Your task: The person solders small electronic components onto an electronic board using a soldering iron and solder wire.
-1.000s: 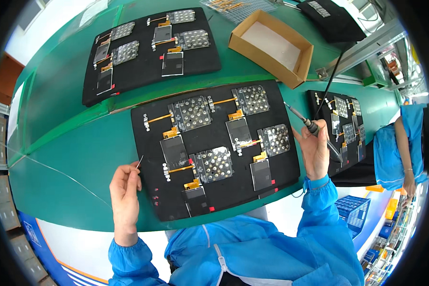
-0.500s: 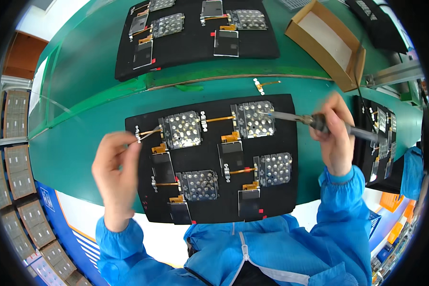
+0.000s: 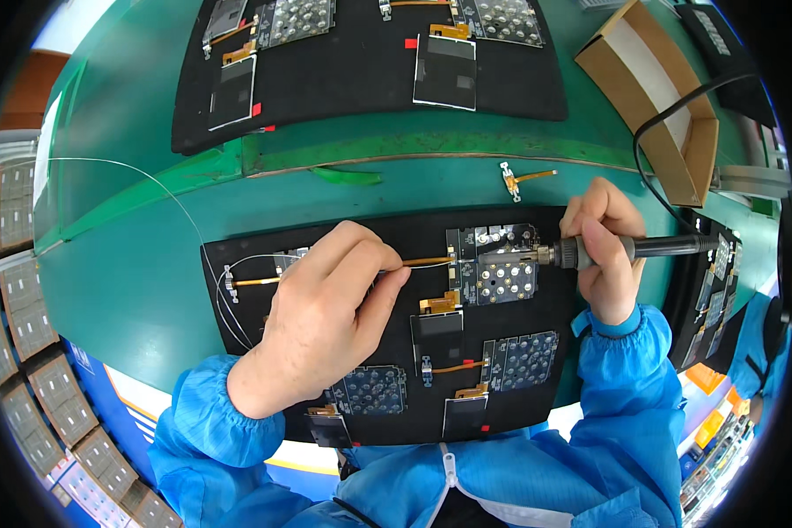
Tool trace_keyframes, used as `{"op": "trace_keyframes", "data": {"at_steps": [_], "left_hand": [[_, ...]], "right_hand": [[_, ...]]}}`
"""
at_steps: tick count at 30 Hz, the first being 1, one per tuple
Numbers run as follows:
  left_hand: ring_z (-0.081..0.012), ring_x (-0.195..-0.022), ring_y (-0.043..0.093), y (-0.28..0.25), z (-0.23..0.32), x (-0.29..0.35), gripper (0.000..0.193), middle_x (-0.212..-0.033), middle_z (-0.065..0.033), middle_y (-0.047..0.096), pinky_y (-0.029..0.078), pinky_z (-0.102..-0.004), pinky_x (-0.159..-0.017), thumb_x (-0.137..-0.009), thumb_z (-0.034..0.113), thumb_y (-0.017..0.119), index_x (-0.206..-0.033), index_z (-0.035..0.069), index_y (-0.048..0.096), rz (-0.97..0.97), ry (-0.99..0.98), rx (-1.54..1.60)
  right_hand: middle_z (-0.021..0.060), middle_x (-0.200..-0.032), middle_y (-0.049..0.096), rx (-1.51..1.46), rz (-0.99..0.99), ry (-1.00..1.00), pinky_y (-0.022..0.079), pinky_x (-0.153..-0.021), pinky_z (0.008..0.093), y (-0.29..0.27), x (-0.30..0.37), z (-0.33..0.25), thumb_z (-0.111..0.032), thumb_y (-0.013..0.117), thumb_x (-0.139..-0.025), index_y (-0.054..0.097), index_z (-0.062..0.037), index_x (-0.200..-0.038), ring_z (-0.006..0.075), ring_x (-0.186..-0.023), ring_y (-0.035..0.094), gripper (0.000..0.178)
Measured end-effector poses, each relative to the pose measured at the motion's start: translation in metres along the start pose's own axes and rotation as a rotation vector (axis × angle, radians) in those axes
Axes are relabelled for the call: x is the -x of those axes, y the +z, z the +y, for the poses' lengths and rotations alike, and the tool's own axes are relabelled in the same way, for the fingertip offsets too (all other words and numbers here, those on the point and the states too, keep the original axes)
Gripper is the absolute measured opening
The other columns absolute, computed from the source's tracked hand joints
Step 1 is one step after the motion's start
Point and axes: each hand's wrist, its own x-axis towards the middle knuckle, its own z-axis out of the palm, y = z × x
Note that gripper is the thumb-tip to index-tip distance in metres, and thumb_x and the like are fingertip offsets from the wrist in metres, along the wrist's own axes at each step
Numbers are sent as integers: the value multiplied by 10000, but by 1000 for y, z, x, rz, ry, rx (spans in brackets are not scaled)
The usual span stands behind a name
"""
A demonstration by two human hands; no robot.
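Observation:
My left hand (image 3: 321,304) is closed in a pinch on a thin solder wire (image 3: 169,192). The wire's end reaches the left edge of the upper right keypad circuit board (image 3: 512,283), beside an orange flex cable (image 3: 426,261). Gripped in my right hand (image 3: 609,251) is a soldering iron (image 3: 664,246), lying nearly level. Its tip points left over the same board, close to the wire's end. Most of the upper left board is hidden behind my left hand. A small display (image 3: 438,334) hangs off the upper right board by an orange connector (image 3: 440,304).
These boards lie on a black foam pad (image 3: 414,231). A second black pad (image 3: 343,88) with similar boards sits farther off. One loose flex cable (image 3: 512,182) rests on the green bench. An open cardboard box (image 3: 704,145) and the black iron cord (image 3: 647,132) are at right.
My left hand has moved right with the solder wire, from the upper left board's cable to the upper right board's edge. The soldering iron has swung to nearly level. The whole view has shifted.

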Motion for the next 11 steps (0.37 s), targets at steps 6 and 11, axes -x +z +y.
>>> {"op": "trace_keyframes", "data": {"at_steps": [6,11], "left_hand": [[-236,-660,576,4,-1,-1,142,-772,-107,560,460,-290,-552,-692,-62,674,-780,-5,578,15,33,-32],[-244,-670,579,6,0,0,145,-775,-111,560,465,-298,-560,-693,-63,673,-785,-4,579,5,47,-42]], "right_hand": [[6,-609,403,18,-28,15,265,-499,218,0,1,0,-161,538,-800,397,-67,-674,70,-556,344,211],[15,-621,427,41,-56,22,284,-514,213,-5,3,1,-183,560,-813,411,-63,-694,65,-565,356,225]]}}
